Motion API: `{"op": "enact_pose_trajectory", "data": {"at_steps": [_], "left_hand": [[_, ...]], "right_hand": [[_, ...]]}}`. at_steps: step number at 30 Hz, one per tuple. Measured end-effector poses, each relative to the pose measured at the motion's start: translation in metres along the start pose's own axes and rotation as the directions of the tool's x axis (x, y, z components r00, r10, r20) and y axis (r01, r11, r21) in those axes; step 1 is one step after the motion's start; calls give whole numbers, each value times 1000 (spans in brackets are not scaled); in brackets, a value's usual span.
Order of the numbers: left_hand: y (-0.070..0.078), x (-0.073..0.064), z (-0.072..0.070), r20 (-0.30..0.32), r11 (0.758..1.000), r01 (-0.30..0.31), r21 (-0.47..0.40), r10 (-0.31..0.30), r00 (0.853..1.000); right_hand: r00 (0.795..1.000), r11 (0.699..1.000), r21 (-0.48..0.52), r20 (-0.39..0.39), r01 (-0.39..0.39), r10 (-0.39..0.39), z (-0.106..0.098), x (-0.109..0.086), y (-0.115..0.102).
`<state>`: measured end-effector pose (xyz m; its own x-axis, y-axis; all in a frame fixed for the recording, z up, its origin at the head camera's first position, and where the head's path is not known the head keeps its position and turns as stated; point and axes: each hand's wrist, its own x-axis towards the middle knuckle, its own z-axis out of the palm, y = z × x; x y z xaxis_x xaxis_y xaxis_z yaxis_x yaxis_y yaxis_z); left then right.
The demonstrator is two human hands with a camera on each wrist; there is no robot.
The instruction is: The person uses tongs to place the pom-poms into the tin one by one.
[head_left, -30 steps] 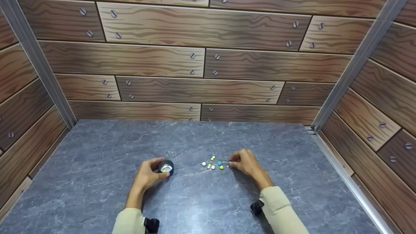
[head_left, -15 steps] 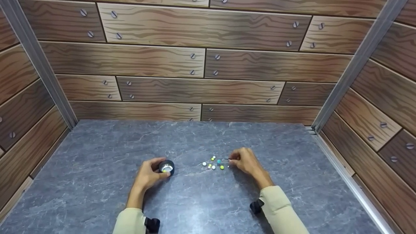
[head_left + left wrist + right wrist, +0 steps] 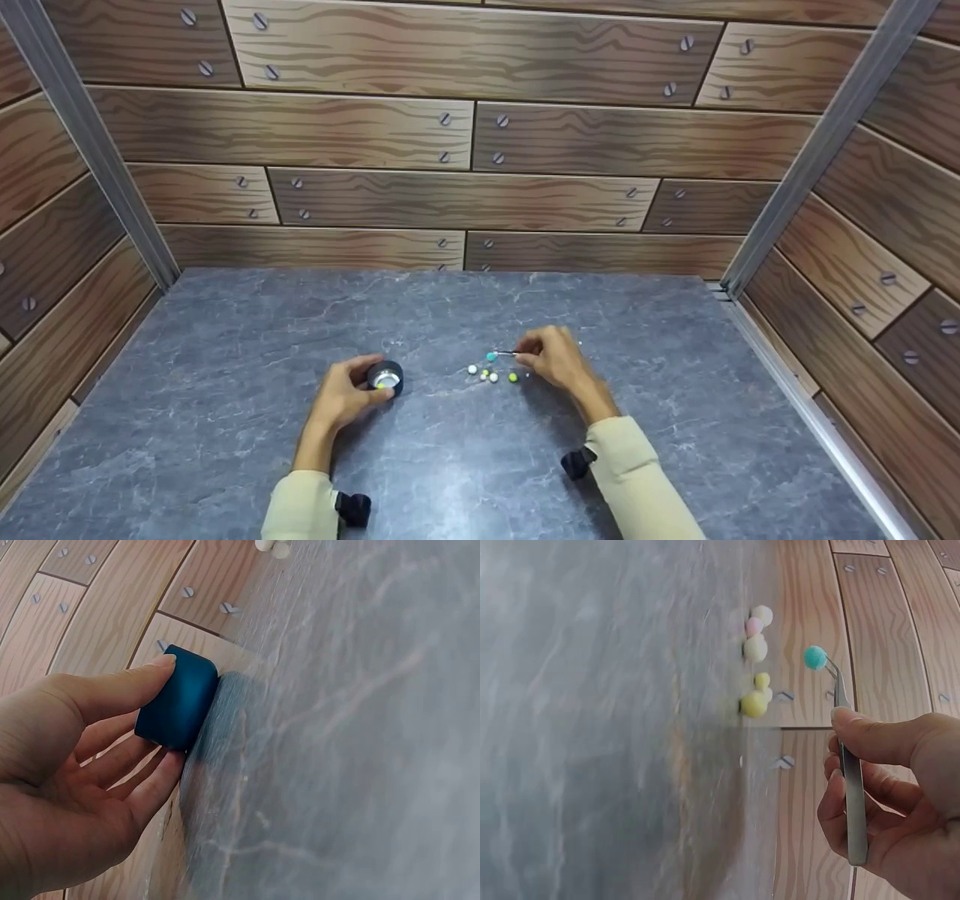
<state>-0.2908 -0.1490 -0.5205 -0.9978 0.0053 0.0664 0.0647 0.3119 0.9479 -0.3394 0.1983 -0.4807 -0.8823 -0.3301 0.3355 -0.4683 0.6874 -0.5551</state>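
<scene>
My left hand (image 3: 341,396) grips a small dark blue round cup (image 3: 182,699) that stands on the table, thumb on one side and fingers on the other. Its mouth faces up, showing a silvery inside with a bit of yellow. In my right hand (image 3: 556,361) are bent-tip metal tweezers (image 3: 853,799), pinched between thumb and fingers. Their tips hold a teal pom-pom (image 3: 815,658), raised off the table in the right wrist view. Beneath lie several small pom-poms, among them a yellow one (image 3: 754,704), a white one (image 3: 755,649) and a pink one (image 3: 754,626).
The grey marbled table (image 3: 442,307) is walled at the back and sides by wood-print panels (image 3: 360,135). Metal posts rise at both back corners, and a metal rail (image 3: 817,427) runs along the right edge. Both sleeves carry black wrist devices (image 3: 352,510).
The right hand has lifted the teal pom-pom with the tweezers from among the others and moved slightly left and away from the person. The left hand stays on the cup.
</scene>
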Motion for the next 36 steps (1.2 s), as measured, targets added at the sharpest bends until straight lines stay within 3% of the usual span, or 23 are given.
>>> {"op": "enact_pose_trajectory", "data": {"at_steps": [16, 36], "left_hand": [[-1, -5, -4, 2, 1000, 0, 24, 0, 1000], [1, -1, 1, 6, 1000, -9, 0, 9, 1000]], "right_hand": [[997, 997, 40, 35, 62, -64, 21, 6, -27], [997, 998, 59, 67, 38, -42, 26, 11, -44]]}}
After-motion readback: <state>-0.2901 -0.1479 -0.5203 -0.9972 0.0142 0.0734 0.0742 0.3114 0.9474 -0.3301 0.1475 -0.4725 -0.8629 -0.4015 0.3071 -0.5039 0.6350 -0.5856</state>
